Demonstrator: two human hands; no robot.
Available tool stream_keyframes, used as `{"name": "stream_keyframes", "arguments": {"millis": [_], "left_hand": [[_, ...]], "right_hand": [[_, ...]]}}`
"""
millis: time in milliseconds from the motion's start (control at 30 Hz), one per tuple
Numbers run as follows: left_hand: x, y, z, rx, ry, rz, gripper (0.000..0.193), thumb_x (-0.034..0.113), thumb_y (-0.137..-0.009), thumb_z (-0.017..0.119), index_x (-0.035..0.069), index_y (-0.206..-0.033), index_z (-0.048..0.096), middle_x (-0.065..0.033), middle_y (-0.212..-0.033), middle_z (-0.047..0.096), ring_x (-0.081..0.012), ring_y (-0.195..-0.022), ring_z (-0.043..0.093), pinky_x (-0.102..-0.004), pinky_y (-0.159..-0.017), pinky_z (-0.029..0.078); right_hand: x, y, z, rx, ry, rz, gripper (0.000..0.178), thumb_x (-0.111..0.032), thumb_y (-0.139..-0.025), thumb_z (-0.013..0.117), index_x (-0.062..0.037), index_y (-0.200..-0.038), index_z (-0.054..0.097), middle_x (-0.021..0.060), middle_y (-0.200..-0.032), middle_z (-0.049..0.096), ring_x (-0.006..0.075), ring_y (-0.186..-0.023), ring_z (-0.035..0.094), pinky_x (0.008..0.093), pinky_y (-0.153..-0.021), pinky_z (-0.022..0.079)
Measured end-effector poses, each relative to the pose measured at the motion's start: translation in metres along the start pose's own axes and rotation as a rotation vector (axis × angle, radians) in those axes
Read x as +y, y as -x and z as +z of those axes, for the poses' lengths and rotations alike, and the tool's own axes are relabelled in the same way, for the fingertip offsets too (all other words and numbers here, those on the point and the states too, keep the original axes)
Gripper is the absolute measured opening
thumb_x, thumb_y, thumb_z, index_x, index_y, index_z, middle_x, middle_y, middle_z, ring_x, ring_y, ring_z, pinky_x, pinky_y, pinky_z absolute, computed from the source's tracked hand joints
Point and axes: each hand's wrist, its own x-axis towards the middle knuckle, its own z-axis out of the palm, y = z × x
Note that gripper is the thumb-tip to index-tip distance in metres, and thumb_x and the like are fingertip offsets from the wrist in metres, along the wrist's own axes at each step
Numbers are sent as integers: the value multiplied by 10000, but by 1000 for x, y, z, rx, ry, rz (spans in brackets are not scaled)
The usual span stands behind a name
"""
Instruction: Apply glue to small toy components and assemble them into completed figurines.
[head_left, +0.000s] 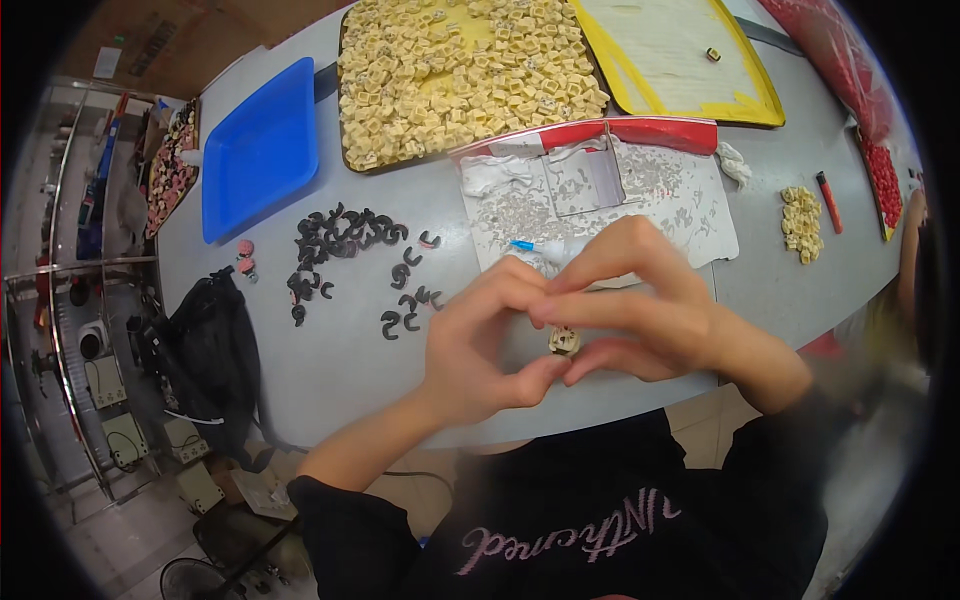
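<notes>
Between my two hands is a small cream-coloured piece [564, 341] with dark markings, like a tiny toy part. My left hand [485, 340] is closed from the left, its thumb tip against the piece's lower side. From the right, my right hand [655, 310] pinches at it too, thumb below and fingers bent over the top. Fingers cover part of the piece. Just behind the hands lies a whitish bottle with a blue tip [522, 245], partly hidden. Left of my left hand, several small black curved pieces [345, 235] are scattered on the grey table [370, 385].
A tray of cream pieces [470, 80] stands at the back, beside a yellow-edged tray [690, 60] and a blue tray [262, 150]. White spotted paper [690, 200] lies behind my hands. Rightward are cream pieces [801, 225] and a red marker [829, 202]. A black bag [210, 360] hangs left.
</notes>
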Motion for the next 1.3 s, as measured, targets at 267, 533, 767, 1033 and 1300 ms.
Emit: {"name": "stream_keyframes", "arguments": {"millis": [267, 533, 767, 1033, 1300], "left_hand": [[10, -1, 0, -99, 533, -466, 277, -54, -768, 589, -7, -1030, 513, -61, -1014, 512, -133, -992, 483, -280, -856, 417], [7, 5, -5, -103, 472, -466, 313, -76, -787, 541, -42, -1094, 493, -66, -1077, 514, -127, -1022, 503, -285, -870, 435], [-1, 10, -1, -139, 614, -388, 411, -73, -762, 569, -54, -1162, 478, -75, -1096, 518, -130, -1053, 495, -293, -915, 412], [-3, 8, -3, -193, 561, -424, 468, -77, -737, 580, -66, -1190, 461, -70, -1106, 515, -138, -1098, 472, -315, -968, 377], [2, 10, 4, -178, 681, -453, 565, -61, -724, 541, -85, -1267, 384, -89, -1139, 500, -142, -1081, 493, -303, -935, 413]], "right_hand": [[4, 3, 3, -48, -37, -43, 368, -54, -617, 749, -57, -962, 620, 69, -911, 567, 240, -791, 545, 324, -672, 446], [6, 3, 10, -80, -128, -26, 332, -60, -638, 739, -26, -933, 590, 100, -965, 596, 284, -904, 582, 374, -751, 477], [7, 4, 10, -120, -114, -50, 288, -103, -664, 728, -15, -889, 571, 116, -953, 592, 307, -907, 586, 386, -757, 476], [3, 9, 13, -119, -59, -49, 272, -124, -659, 721, -33, -860, 562, 77, -903, 575, 262, -856, 557, 373, -732, 401], [-1, 14, 18, -80, 29, -58, 288, -251, -690, 710, -37, -836, 584, 56, -848, 597, 237, -848, 581, 383, -665, 343]]}}
